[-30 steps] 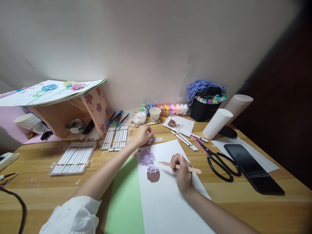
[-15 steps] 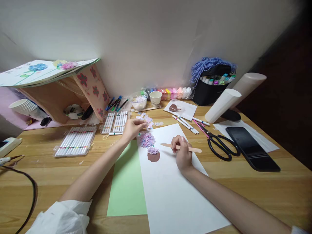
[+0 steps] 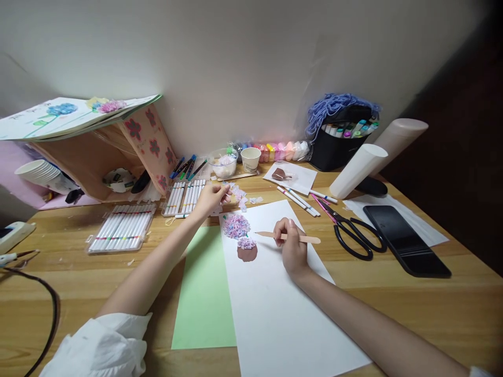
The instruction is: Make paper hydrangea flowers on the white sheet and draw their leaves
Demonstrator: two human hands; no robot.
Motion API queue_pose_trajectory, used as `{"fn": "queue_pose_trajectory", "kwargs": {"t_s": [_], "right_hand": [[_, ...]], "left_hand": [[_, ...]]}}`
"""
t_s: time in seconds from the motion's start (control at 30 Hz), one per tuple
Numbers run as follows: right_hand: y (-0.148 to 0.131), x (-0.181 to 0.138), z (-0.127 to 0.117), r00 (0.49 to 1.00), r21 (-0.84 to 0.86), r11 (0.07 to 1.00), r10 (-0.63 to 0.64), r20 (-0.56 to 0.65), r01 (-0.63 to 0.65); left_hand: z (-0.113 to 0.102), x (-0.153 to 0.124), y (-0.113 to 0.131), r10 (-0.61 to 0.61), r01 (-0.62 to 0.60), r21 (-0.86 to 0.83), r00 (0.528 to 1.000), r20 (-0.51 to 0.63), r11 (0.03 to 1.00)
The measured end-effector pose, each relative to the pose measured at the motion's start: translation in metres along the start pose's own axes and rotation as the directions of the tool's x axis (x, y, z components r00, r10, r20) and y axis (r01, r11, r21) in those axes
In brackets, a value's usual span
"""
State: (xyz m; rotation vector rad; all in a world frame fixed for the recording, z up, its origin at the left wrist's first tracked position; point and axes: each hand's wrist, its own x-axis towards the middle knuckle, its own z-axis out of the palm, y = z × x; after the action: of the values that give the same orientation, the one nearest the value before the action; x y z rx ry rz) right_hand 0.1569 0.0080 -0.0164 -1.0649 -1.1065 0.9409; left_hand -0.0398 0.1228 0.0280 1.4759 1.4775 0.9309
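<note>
The stick is gripped by the right hand over the white sheet, its tip pointed toward the larger flower. Just below that flower, a brown patch is topped by a smaller purple cluster. The left hand is held with fingertips drawn together at the scraps beyond the sheet. To its left, the green sheet is partly covered.

The loose scraps could be scattered by a brush of the left wrist, and the sheet could be dragged askew by the right forearm resting across it. The clusters could be torn by a careless jab.

The stick's middle is hidden by fingers; whether its tip touches paper, or a scrap is pinched, cannot be told. The right sleeve is cut off.
</note>
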Motion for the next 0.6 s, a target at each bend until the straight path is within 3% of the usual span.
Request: {"fn": "queue_pose_trajectory", "kwargs": {"t_s": [0.17, 0.27, 0.37, 0.6], "right_hand": [[0.002, 0.0, 0.0, 1.0, 0.004, 1.0, -0.02, 0.004, 0.02], [-0.001, 0.001, 0.0, 0.995, -0.014, 0.997, -0.078, -0.06, 0.077], [-0.006, 0.002, 0.001, 0.988, -0.052, 0.99, -0.133, -0.083, 0.129], [-0.006, 0.001, 0.001, 0.985, -0.082, 0.997, -0.002, 0.172, 0.016]], "left_hand": [[0.0, -0.012, 0.006, 0.098, -0.093, 0.111, 0.995, -0.034, 0.989], [0.005, -0.029, 0.01, 0.126, -0.133, 0.151, 0.99, 0.056, 0.98], [0.011, -0.049, 0.012, 0.067, -0.084, 0.12, 0.988, 0.143, 0.989], [0.026, -0.079, 0.013, 0.018, -0.037, 0.065, 0.965, 0.263, 0.997]]}}
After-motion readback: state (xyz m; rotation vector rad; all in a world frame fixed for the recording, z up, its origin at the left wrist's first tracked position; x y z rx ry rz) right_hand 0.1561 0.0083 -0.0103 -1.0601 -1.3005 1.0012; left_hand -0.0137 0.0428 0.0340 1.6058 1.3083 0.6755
